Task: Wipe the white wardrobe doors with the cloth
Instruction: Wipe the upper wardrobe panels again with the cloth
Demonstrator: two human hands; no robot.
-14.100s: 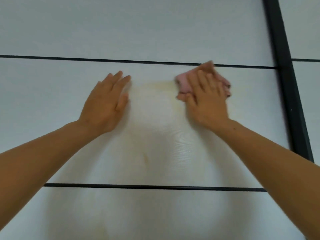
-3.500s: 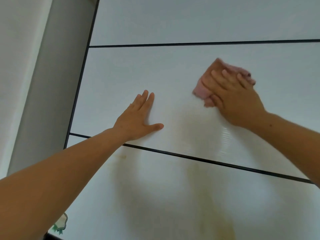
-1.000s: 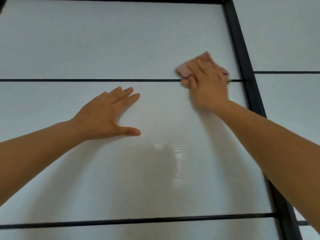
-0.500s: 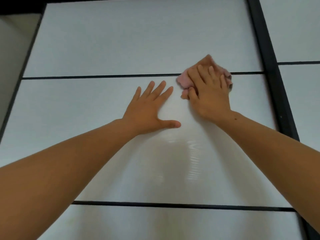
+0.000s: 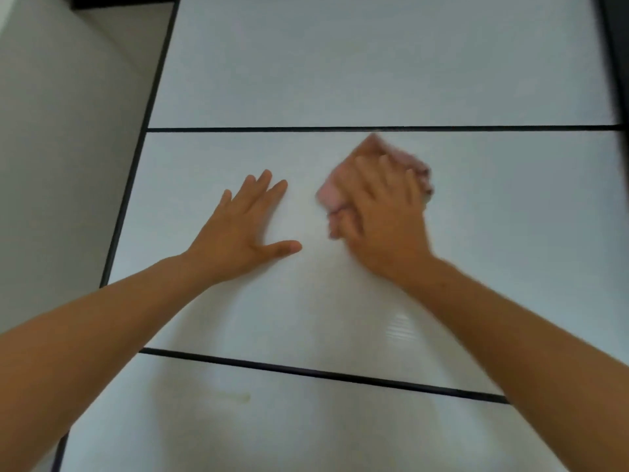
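Note:
The white wardrobe door (image 5: 510, 240) fills the view, split into panels by thin black strips. My right hand (image 5: 384, 219) presses a crumpled pink cloth (image 5: 332, 194) flat against the middle panel; the hand and cloth are blurred by motion. Most of the cloth is hidden under the fingers. My left hand (image 5: 245, 229) lies flat on the same panel, fingers spread, a short way left of the cloth and holding nothing.
A grey wall (image 5: 68, 148) runs along the left of the door's black frame (image 5: 131, 195). A second black upright (image 5: 616, 46) shows at the top right. A faint yellowish smudge (image 5: 238, 396) marks the lower panel.
The view has swung left, bringing the grey wall in. My right hand and cloth have come down off the upper black strip onto the middle panel. The left hand stays flat beside it.

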